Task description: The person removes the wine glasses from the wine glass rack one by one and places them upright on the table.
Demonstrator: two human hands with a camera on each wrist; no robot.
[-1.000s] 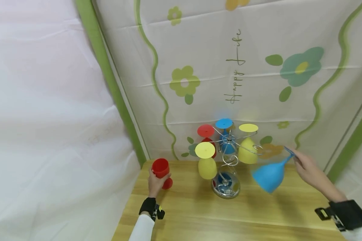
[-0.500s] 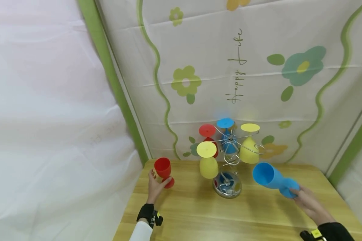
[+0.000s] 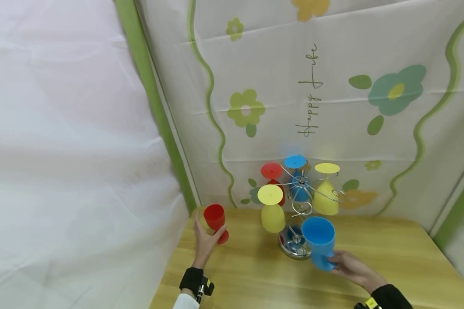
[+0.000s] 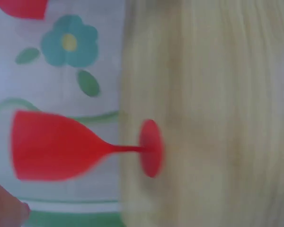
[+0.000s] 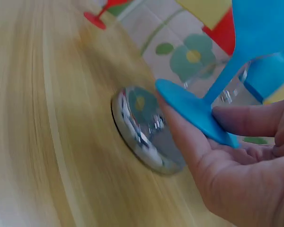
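Since a second ago, I see the blue cup (image 3: 319, 234) swung inward and turned mouth-up. At far left, the left hand (image 3: 206, 245) spreads its fingers beside the red cup (image 3: 215, 217), which stands upright on the table (image 3: 247, 274). Next, my rack (image 3: 294, 254) carries four upside-down cups (image 3: 273, 218). Then the right hand (image 3: 352, 268) pinches the blue cup's foot (image 5: 187, 106), off the table.

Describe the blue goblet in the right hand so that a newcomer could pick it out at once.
On the wooden table stands a chrome rack bearing upside-down goblets. Near the rack's base, the right hand holds a blue goblet by its foot. Unlike the hanging blue one on the rack, this one's mouth faces upward.
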